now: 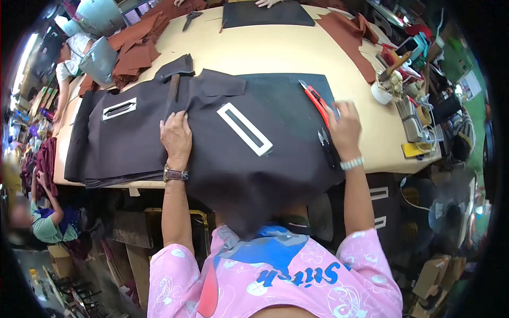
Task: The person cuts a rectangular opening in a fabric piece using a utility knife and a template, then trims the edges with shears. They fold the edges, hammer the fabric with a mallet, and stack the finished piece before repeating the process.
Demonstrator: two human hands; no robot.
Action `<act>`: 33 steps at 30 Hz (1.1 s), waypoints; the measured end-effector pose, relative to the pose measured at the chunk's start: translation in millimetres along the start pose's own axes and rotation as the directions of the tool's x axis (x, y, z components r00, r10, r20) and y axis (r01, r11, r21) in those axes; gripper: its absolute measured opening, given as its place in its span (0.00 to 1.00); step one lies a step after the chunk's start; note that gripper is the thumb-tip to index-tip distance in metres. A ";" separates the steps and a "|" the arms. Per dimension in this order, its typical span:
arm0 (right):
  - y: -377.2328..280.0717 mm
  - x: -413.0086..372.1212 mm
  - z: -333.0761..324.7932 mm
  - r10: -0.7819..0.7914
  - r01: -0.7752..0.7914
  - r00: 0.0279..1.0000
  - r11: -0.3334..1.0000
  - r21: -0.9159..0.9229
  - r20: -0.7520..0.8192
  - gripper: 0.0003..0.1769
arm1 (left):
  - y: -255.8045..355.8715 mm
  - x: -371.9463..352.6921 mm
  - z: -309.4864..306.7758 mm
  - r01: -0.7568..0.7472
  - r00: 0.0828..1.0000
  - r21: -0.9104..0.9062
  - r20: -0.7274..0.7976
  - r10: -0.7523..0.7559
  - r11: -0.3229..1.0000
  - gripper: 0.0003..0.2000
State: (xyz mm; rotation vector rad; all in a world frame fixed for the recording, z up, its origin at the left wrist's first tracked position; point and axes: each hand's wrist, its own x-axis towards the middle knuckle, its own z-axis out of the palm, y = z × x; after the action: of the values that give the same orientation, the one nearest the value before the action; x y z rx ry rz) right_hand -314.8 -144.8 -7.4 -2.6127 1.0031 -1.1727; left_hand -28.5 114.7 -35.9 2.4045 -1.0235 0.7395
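Note:
My left hand (176, 139) lies with its fingers lightly spread on dark brown material (207, 146), at the lower end of a hammer-like tool's handle (174, 89). My right hand (345, 130) is at the mat's right side, its fingers loosely bent and the thumb apart, beside the lower end of a red cutter (317, 103). Black-handled snips (325, 147) lie just below the cutter. A white rectangular frame (245, 129) sits slanted on the material between my hands. Another white frame (119, 108) is on the folded material at the left.
A dark green mat (286, 85) lies under the material. Brown scraps (132, 55) are at the back left. A white pot with a brush (382, 93) and a yellow block (416, 149) stand at the right. Co-workers' hands (269, 2) show at the far edge.

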 end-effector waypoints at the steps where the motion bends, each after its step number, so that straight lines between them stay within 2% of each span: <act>1: -10.2 -9.8 -20.7 0.086 -0.083 0.990 0.996 -0.037 0.108 0.13 | -0.7 5.1 0.4 -0.021 0.995 -0.026 -0.097 0.018 0.999 0.10; 2: -17.9 -23.7 -37.2 0.172 -0.156 0.962 0.984 -0.087 0.213 0.14 | -0.9 10.4 1.6 0.088 0.996 -0.190 -0.009 -0.092 0.978 0.10; 3: -21.7 -40.0 -45.4 0.176 -0.156 0.955 0.983 -0.100 0.238 0.17 | -0.8 15.8 3.7 0.205 0.979 -0.343 0.093 -0.183 0.917 0.09; 4: -22.9 -53.8 -49.8 0.227 -0.213 0.923 0.974 -0.080 0.311 0.18 | -0.3 20.8 6.5 0.323 0.945 -0.478 0.207 -0.253 0.817 0.09; 5: -21.5 -63.7 -47.7 0.170 -0.161 0.948 0.985 -0.053 0.270 0.18 | 1.0 24.7 9.5 0.437 0.898 -0.587 0.327 -0.294 0.681 0.09; 6: -20.9 -63.5 -49.8 0.285 -0.322 0.884 0.946 0.042 0.370 0.16 | 3.4 25.4 16.2 0.559 0.823 -0.796 0.497 -0.277 0.233 0.13; 7: -20.6 -59.0 -50.2 0.363 -0.470 0.797 0.875 0.117 0.483 0.14 | 15.9 26.8 0.7 0.687 0.726 -0.674 0.627 -0.282 0.271 0.15; 9: -17.9 -54.6 -46.0 0.313 -0.425 0.794 0.899 0.108 0.521 0.11 | 44.3 39.6 -46.8 0.860 0.471 -0.361 0.833 -0.290 0.360 0.19; 11: -20.2 -48.5 -40.9 0.231 -0.352 0.813 0.926 0.135 0.535 0.09 | 37.1 25.0 -41.2 0.816 0.517 -0.472 0.854 -0.055 0.333 0.22; 12: -23.7 -45.5 -39.1 0.174 -0.301 0.832 0.939 0.166 0.528 0.09 | 41.1 20.2 -47.1 0.810 0.562 -0.513 0.817 -0.128 0.283 0.23; 13: -30.2 -40.2 -37.1 0.116 -0.250 0.848 0.948 0.198 0.518 0.08 | 34.7 16.1 -40.5 0.793 0.582 -0.543 0.809 -0.081 0.277 0.22; 14: -40.8 -35.8 -35.3 0.146 -0.329 0.825 0.909 0.254 0.546 0.07 | 36.9 11.8 -41.7 0.796 0.598 -0.578 0.797 -0.089 0.177 0.22; 15: -51.1 -34.3 -29.9 0.084 -0.305 0.855 0.880 0.365 0.512 0.06 | 40.6 8.1 -43.2 0.791 0.612 -0.607 0.785 -0.095 0.077 0.22; 17: -69.8 -31.0 -13.7 0.008 -0.387 0.814 0.754 0.531 0.581 0.09 | 37.7 2.6 -31.7 0.817 0.558 -0.566 0.824 -0.094 -0.111 0.20; 19: -105.5 -31.4 3.2 -0.035 -0.471 0.840 0.450 0.759 0.542 0.14 | 54.6 3.5 -42.8 0.810 0.513 -0.528 0.849 -0.128 -0.253 0.17; 20: -116.7 -29.2 8.1 -0.064 -0.555 0.795 0.326 0.765 0.604 0.15 | 53.0 1.9 -37.8 0.795 0.528 -0.491 0.849 0.008 -0.356 0.15; 21: -125.7 -27.9 11.8 -0.104 -0.632 0.747 0.198 0.749 0.657 0.16 | 54.2 -0.6 -32.4 0.794 0.511 -0.459 0.859 0.028 -0.398 0.16; 23: -132.5 -33.7 24.5 -0.008 -0.733 0.676 0.096 0.673 0.737 0.15 | 60.5 -5.2 -24.7 0.787 0.480 -0.395 0.875 0.068 -0.475 0.16; 25: -135.5 -39.0 20.3 0.048 -0.776 0.628 0.108 0.621 0.776 0.14 | 67.0 -5.3 -30.9 0.791 0.463 -0.384 0.884 0.056 -0.476 0.16; 28: -130.6 -54.3 19.8 0.073 -0.760 0.649 0.111 0.641 0.757 0.15 | 73.9 -14.9 -23.2 0.810 0.436 -0.403 0.900 -0.021 -0.426 0.14; 33: -123.8 -66.2 13.5 0.101 -0.732 0.680 0.034 0.681 0.726 0.15 | 86.6 -22.8 -30.2 0.782 0.409 -0.326 0.911 0.045 -0.531 0.13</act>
State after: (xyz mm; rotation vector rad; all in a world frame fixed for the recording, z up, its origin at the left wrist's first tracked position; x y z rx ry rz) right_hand -272.2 -10.6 -15.4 -1.1714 0.5076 -0.4999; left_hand -116.1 88.3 -12.1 0.9456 0.0037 -1.1109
